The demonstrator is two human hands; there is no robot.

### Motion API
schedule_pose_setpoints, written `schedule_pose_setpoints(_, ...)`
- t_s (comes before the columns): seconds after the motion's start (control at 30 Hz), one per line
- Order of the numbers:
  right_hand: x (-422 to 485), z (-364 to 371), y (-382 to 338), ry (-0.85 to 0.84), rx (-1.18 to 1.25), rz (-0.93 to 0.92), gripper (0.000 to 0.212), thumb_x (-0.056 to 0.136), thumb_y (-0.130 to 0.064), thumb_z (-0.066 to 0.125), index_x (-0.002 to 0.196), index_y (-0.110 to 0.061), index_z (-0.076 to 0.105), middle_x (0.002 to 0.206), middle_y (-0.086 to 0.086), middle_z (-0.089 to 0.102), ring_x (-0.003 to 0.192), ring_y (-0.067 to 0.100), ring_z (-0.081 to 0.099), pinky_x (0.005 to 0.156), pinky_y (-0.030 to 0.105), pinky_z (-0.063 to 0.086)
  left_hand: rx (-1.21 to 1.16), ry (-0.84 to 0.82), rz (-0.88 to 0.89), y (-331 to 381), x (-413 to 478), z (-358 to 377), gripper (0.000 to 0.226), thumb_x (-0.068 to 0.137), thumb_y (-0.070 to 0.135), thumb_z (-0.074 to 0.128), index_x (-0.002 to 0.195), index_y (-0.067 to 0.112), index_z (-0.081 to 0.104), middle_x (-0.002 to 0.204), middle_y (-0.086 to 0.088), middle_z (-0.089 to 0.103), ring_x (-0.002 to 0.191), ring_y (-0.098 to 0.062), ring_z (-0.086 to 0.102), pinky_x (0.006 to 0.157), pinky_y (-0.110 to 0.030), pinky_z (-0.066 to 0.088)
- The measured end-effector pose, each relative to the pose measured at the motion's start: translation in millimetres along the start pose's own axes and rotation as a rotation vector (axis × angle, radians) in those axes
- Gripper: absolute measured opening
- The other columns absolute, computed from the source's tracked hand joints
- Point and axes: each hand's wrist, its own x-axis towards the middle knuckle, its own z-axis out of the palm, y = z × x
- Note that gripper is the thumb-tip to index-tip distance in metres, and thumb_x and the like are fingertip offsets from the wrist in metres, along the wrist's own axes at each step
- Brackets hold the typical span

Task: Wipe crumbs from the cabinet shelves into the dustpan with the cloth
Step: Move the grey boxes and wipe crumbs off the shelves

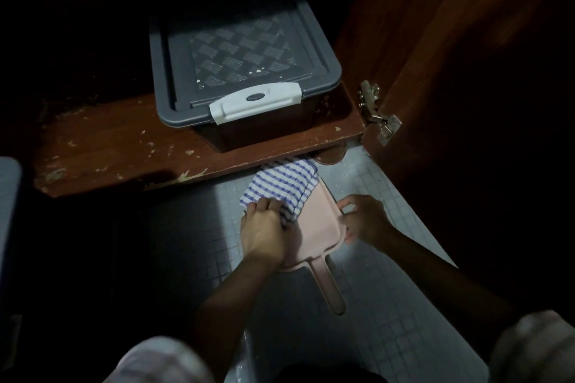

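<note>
Your left hand (264, 228) sits just below the middle of the view, its fingers curled into a bunch of the blue-and-white checked cloth (286, 183) and gripping it. The cloth spreads from your knuckles toward 12 o'clock, over the mouth of the pink dustpan (317, 221), and its far edge tucks under the front lip of the cabinet shelf (124, 146). The dustpan lies flat on the pale tiled floor (389, 305), mouth toward the shelf at 12 o'clock, with its handle (329, 286) running back toward 5 o'clock between your forearms. Your right hand (364, 221) is at 3 o'clock of the dustpan. It is blurred, but its fingers look curled onto the pan's right rim, holding it there. The heel of your left hand overlaps the pan's left rear corner. The brown wooden shelf crosses the view from 9 o'clock toward 3 o'clock, above the cloth. Pale crumbs (186, 152) are scattered over its front strip, thickest toward 9 o'clock, and a few more lie near its right end. A grey storage box (239, 50) with a patterned lid stands on the shelf at 12 o'clock of the cloth, and its white latch (255, 102) faces you. At 2 o'clock the cabinet door (435, 40) stands open, with a metal hinge (376, 112) at its inner edge just beside the shelf's right end. The rest of the cabinet is too dark to make out.
</note>
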Motion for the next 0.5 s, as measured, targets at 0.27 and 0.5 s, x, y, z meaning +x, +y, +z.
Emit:
schedule_pose_setpoints(0.27, -1.0, 3.2, 8.7, -0.006, -0.025, -0.020, 0.021, 0.083, 0.002, 0.064, 0.092, -0.013, 0.055, 0.107, 0.017, 0.063, 0.059, 0.019, 0.062, 0.034, 0.016, 0.044, 0.231, -0.045, 0.060, -2.5, -10.7, -0.4, 0.040, 0.093, 0.028, 0.045, 0.132, 0.025, 0.044, 0.134, 0.002, 0.046, 0.125, -0.019, 0.038, 0.100, -0.035, 0.026)
schedule_pose_setpoints(0.5, 0.9, 8.6, 7.3, 0.090, -0.196, -0.118, 0.015, 0.089, -0.014, 0.061, 0.104, -0.011, 0.063, 0.108, 0.007, 0.066, 0.087, 0.018, 0.063, 0.053, 0.014, 0.043, 0.113, -0.063, 0.118, -22.0, -28.1, 0.0, 0.031, 0.088, 0.039, 0.047, 0.117, 0.033, 0.057, 0.126, 0.012, 0.049, 0.122, -0.010, 0.037, 0.108, -0.030, 0.012)
